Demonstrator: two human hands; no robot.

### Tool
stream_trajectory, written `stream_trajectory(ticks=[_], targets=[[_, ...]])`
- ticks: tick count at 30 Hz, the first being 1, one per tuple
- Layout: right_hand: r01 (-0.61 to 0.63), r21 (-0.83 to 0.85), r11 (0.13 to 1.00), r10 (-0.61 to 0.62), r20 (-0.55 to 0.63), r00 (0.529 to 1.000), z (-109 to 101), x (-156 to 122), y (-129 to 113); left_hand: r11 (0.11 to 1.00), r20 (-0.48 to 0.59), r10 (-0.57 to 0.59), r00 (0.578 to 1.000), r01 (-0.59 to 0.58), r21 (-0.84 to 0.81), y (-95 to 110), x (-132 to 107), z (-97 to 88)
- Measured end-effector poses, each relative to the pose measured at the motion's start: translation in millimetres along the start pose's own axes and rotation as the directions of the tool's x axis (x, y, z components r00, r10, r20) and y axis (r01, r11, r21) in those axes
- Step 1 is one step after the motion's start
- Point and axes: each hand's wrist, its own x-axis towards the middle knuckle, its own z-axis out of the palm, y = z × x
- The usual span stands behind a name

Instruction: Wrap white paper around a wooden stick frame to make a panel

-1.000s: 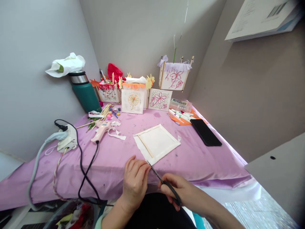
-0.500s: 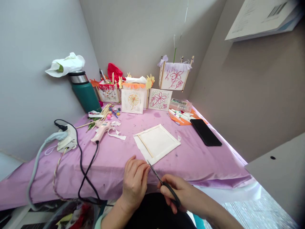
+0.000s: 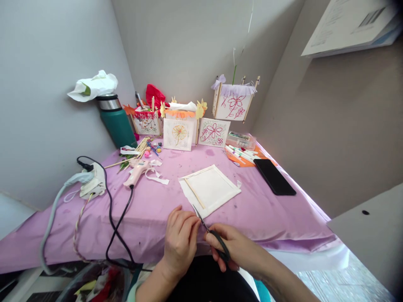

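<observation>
My right hand (image 3: 234,248) grips black-handled scissors (image 3: 210,232) at the near edge of the purple-covered table (image 3: 151,209); the blades point up and left toward my left hand. My left hand (image 3: 180,237) is curled at the table's edge, its fingertips pinched right at the scissor tips; what they pinch is too small to see. Just beyond both hands lies a white fabric square with a wooden stick frame (image 3: 209,189), flat on the cloth.
A glue gun (image 3: 136,172) with a black cord and a power strip (image 3: 92,183) lie to the left. A green flask (image 3: 116,121), decorated paper lanterns (image 3: 180,126), markers (image 3: 239,153) and a black phone (image 3: 274,177) stand further back and right. Walls close in on both sides.
My right hand has drawn the scissors closer to my left hand, which stays pinched at the table's edge. The view shifted slightly.
</observation>
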Motion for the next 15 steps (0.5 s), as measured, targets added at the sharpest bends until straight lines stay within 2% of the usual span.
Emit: stream_trajectory(ticks=[7,15], targets=[[-0.014,-0.025,1.0,0.013,-0.055,0.998,1,2,2,1.0,-0.002,-0.005,1.0,0.005,0.002,1,0,-0.8],[-0.029,-0.032,0.999,0.029,-0.002,1.0,0,-2,-12,0.999,-0.015,-0.033,0.999,0.033,-0.019,2,-1,-1.4]])
